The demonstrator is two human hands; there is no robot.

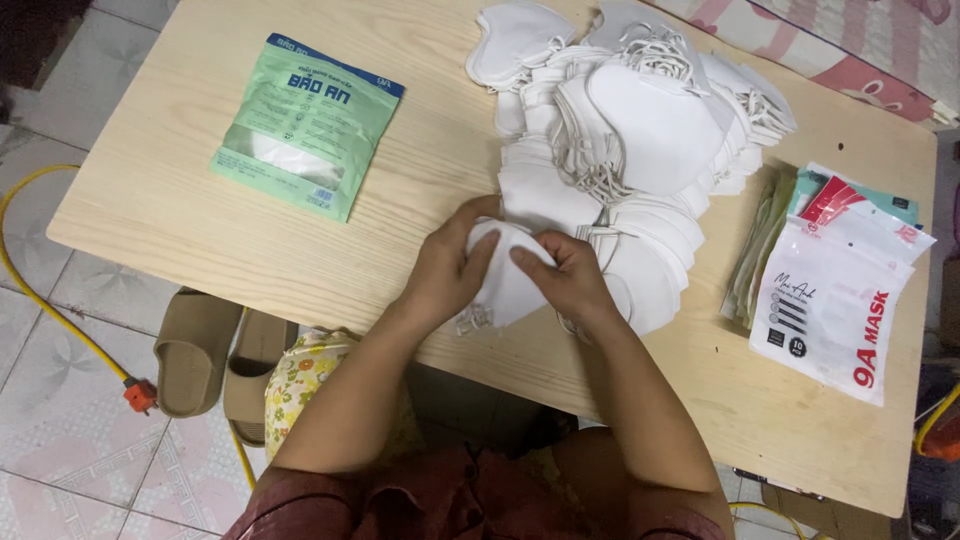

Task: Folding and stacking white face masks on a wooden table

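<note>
- Table [150, 210]: pale wood-grain top, rounded corners; the person sits at its near edge.
- Left hand [452, 262]: fingers curled over the left side of a white mask [507, 285], gripping it just inside the near edge, about mid-length.
- Right hand [568, 277]: thumb and fingers pinched on the right side of the same mask; both hands closed on it, fingertips near each other on top.
- White mask: folded, held low over the table surface, an ear loop hanging at its lower left, close to the near edge.
- Mask pile [630, 140]: a broad loose heap of white masks with tangled loops, running from the far edge down to the hands; its near end touches the held mask.
- Green packet [308, 125]: flat, sealed, blue top band, lying tilted toward the far-left corner, well apart from the hands; bare tabletop between it and the pile.
- Stack of printed pouches [835, 300]: white, red and teal, fanned at the right edge, near the pile.
- Open room: bare wood left of the hands to the left edge, and at the near-right corner.
- Sandals [195, 350]: tan pair on the tiled floor under the near-left edge.
- Yellow cable [40, 295]: curves across the floor at left.
</note>
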